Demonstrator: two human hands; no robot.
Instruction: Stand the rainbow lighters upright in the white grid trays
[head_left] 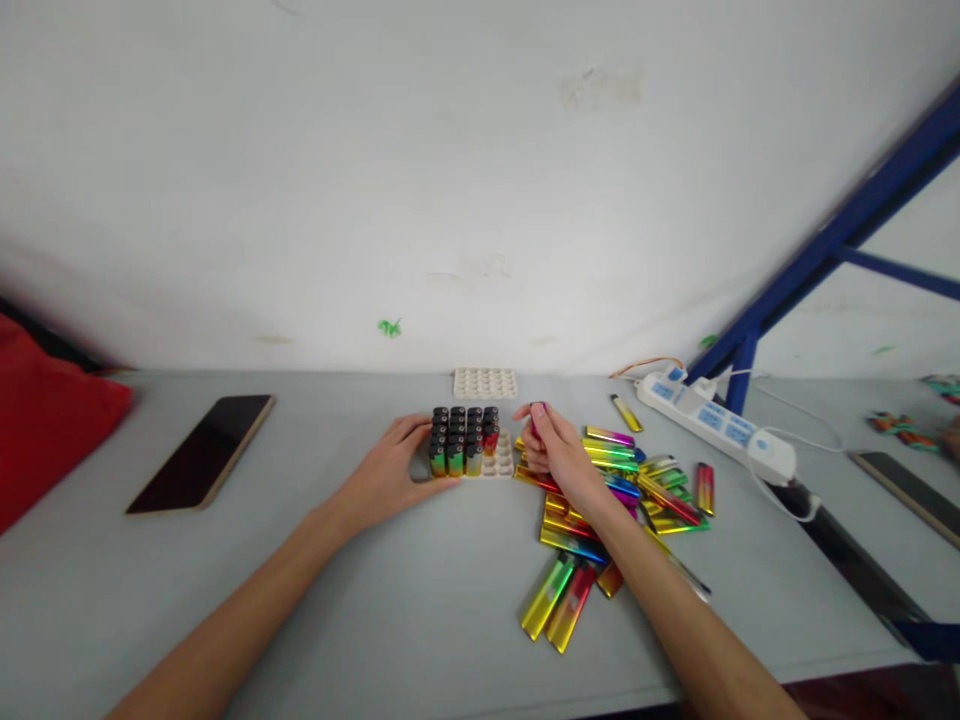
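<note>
Rainbow lighters [615, 490] partly under right hand [551, 450], grasped item unclear, left hand [394, 468] steadying tray [501, 462]

Phone [201, 452] left, power strip [716, 423] right (red cloth [45, 420] far left).

A: Even, bright light falls from overhead; the grey table [375, 560] carries only faint shadows beneath the forearms.

B: Glare flashes off the metallic lighters [600, 500]. The wide lens bows the table's far edge, and the corners smear soft.
</note>
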